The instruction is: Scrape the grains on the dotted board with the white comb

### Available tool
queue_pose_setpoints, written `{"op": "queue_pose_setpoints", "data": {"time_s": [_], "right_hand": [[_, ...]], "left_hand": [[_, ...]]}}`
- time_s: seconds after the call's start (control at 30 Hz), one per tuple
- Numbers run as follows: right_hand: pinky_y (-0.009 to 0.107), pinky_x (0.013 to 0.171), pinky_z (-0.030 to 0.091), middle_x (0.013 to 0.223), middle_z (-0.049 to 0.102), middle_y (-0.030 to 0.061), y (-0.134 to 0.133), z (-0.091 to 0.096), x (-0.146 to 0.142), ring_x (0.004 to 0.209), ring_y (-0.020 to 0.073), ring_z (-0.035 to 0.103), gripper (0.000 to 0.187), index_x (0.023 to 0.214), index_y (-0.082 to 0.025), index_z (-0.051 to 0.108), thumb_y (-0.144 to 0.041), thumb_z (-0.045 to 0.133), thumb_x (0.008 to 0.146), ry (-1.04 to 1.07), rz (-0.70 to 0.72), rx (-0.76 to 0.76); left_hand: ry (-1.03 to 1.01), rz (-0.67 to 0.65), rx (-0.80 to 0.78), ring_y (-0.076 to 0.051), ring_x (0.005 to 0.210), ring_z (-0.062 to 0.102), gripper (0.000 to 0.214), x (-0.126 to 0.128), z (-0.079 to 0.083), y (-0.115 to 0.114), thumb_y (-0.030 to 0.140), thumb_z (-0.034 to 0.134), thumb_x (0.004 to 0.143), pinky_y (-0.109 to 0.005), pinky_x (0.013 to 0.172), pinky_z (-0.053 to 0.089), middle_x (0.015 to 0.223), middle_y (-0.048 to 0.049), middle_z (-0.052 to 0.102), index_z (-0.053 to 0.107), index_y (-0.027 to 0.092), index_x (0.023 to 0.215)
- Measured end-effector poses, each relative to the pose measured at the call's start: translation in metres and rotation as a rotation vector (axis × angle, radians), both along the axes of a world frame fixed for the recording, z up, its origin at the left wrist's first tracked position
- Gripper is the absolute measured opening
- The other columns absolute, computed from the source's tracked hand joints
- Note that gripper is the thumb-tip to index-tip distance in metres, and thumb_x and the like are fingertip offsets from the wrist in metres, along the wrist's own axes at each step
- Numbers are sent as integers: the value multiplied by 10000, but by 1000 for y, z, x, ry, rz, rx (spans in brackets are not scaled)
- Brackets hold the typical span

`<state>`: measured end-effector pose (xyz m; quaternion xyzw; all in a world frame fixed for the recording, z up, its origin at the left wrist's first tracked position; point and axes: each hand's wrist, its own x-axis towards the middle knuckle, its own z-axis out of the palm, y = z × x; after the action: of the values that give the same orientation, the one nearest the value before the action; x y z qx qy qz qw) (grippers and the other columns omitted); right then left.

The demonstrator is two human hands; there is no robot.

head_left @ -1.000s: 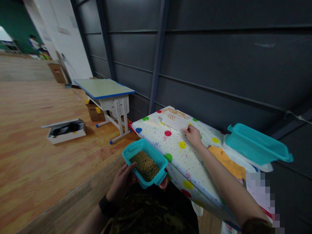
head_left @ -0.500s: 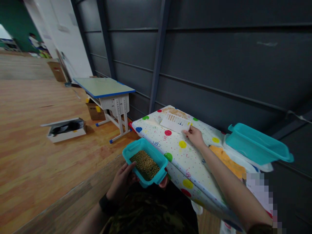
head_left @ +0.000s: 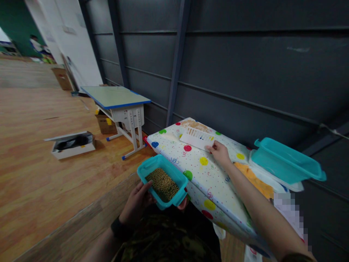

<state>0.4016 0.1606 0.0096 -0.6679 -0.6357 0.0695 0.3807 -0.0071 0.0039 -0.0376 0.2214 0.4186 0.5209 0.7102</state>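
Note:
My left hand (head_left: 140, 198) grips a teal plastic tub (head_left: 144, 171), thumb over its near side and fingertips showing at the right end. Inside the tub lies a layer of small round tan beans (head_left: 163, 182). Out over the table, my right hand (head_left: 219, 152) pinches the near right corner of a white slotted plate (head_left: 195, 140). A row of slots runs along the plate's far side, and the tablecloth's coloured spots show through some of them. Just beyond the plate, a patch of tan grains (head_left: 197, 126) is spread on the cloth.
The table wears a white cloth with coloured dots (head_left: 204, 161). At its right end stand a larger teal tub (head_left: 289, 160) and an orange cloth (head_left: 255, 178). A dark panelled wall (head_left: 240, 72) rises behind. Left are a desk (head_left: 114, 96) and an open white box (head_left: 73, 145).
The white slotted plate and my right hand have shifted very slightly, and the plate's angle looks a little different. My left hand and the tub of beans stay in place.

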Motion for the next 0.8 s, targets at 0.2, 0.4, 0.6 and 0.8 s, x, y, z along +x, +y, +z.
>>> {"op": "queue_pose_setpoints", "data": {"time_s": [0.2,0.4,0.6,0.8], "right_hand": [[353,690,533,704,728,18,-2,9,-5,691,238,670,272,846,-267,626,-512,743,870,96,-34,-3],[364,682,552,702,736,18,-4,9,-6,680,242,675,295,856,-267,633,-534,759,858,124,4,-7],[376,714,554,742,756,36,-7,6,-5,729,255,686,275,862,-268,638,-525,736,861,121,-7,-28],[358,675,530,715,738,35,-13,4,-4,704,251,670,306,802,-278,600,-548,738,839,138,3,-29]], "left_hand": [[-2,11,-19,-151,548,687,430,1,1,-1,333,1046,670,-259,541,623,674,19,732,769,176,959],[8,4,-16,-146,544,685,349,0,-2,0,297,1001,742,-267,564,646,663,34,724,762,183,971],[-5,9,-17,-139,534,686,307,1,-3,0,281,987,762,-254,572,648,663,26,735,771,188,960],[-2,2,-2,-161,545,697,350,0,-5,0,296,999,746,-287,563,657,691,11,751,784,178,997]]}}
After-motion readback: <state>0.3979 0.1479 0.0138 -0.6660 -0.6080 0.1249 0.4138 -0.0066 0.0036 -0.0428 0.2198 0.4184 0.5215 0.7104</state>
